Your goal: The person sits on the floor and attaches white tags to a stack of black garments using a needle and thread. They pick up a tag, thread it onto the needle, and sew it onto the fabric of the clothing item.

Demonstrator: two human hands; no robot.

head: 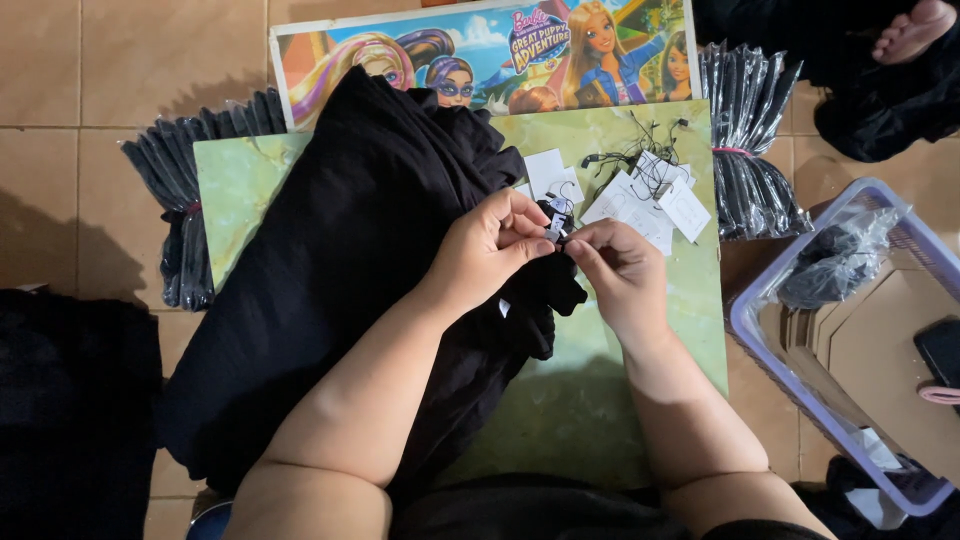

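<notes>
Garment on board, tags right.

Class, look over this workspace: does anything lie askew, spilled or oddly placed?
The white tags lie in a loose, overlapping heap with tangled black strings on the green board, beside both hands pinching the black garment.

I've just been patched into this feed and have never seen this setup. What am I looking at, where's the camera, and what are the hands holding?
There is one picture, from a camera on the person's head looking down at bare hands; no machine. The left hand and right hand meet, pinching a small tag at the edge of a black garment. It lies on a green board on the tiled floor. Loose white tags with black strings sit beyond the hands. Bundles of bagged black items and a lilac plastic basket flank the board.
</notes>
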